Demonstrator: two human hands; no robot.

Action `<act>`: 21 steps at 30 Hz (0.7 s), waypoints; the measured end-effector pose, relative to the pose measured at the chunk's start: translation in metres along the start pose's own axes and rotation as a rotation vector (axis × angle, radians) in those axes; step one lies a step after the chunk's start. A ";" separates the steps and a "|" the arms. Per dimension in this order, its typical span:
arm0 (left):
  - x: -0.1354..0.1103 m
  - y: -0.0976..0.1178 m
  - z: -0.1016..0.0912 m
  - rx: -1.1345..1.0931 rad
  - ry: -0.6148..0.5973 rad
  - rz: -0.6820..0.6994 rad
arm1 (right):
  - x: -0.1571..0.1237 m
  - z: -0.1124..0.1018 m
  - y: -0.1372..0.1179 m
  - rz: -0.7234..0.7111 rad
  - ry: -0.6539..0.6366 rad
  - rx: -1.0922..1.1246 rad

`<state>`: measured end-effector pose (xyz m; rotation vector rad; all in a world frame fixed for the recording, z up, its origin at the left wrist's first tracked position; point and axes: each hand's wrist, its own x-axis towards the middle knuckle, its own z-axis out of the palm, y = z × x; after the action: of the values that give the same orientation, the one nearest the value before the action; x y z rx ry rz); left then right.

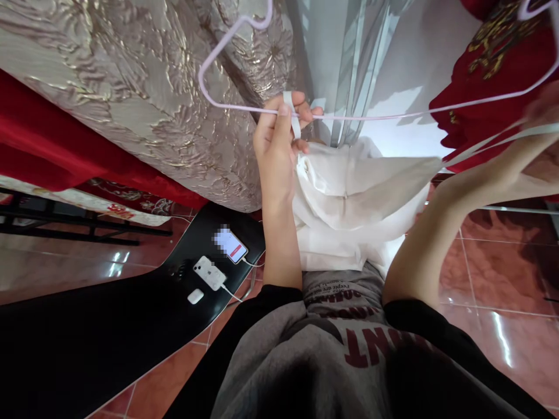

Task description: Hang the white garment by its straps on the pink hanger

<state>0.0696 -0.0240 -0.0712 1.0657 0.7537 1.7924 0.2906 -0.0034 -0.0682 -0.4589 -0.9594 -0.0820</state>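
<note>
A thin lilac clothes hanger (371, 118) spans the upper part of the view, its bar running left to right. My left hand (279, 131) is closed around the bar's left part, pinching a white strap (287, 100) against it. Below hangs a white satiny garment (362, 192) in loose folds in front of my body. From its right side, narrow pale straps (484, 142) stretch taut toward my right hand (544, 131). That hand is blurred and cut by the right edge, so its fingers cannot be made out. It is near the hanger's right end.
Embossed beige-gold fabric (131, 87) and red cloth (65, 139) hang at left; a red garment with gold trim (493, 75) hangs at right. A black bench (109, 308) at lower left bears two phones with cables and a white case (195, 296). Red tiles (502, 273) cover the floor.
</note>
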 end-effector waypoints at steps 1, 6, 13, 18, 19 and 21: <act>0.000 -0.001 0.001 -0.001 0.000 0.006 | -0.008 0.005 -0.007 -0.018 -0.093 -0.012; -0.003 -0.005 0.005 -0.004 -0.003 0.015 | -0.026 0.030 -0.021 0.199 -0.671 -0.143; -0.003 0.001 -0.018 0.118 0.208 0.173 | -0.030 0.031 -0.019 0.256 -0.763 -0.314; 0.005 0.014 -0.052 0.412 0.387 0.521 | -0.029 0.025 -0.015 0.296 -0.780 -0.321; 0.008 0.018 -0.055 0.441 0.380 0.555 | -0.030 0.025 -0.014 0.303 -0.785 -0.318; 0.017 0.025 -0.056 0.458 0.295 0.565 | -0.032 0.025 -0.014 0.319 -0.797 -0.307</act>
<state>0.0063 -0.0226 -0.0694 1.4308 1.1661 2.3585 0.2486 -0.0099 -0.0770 -0.9604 -1.6483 0.2675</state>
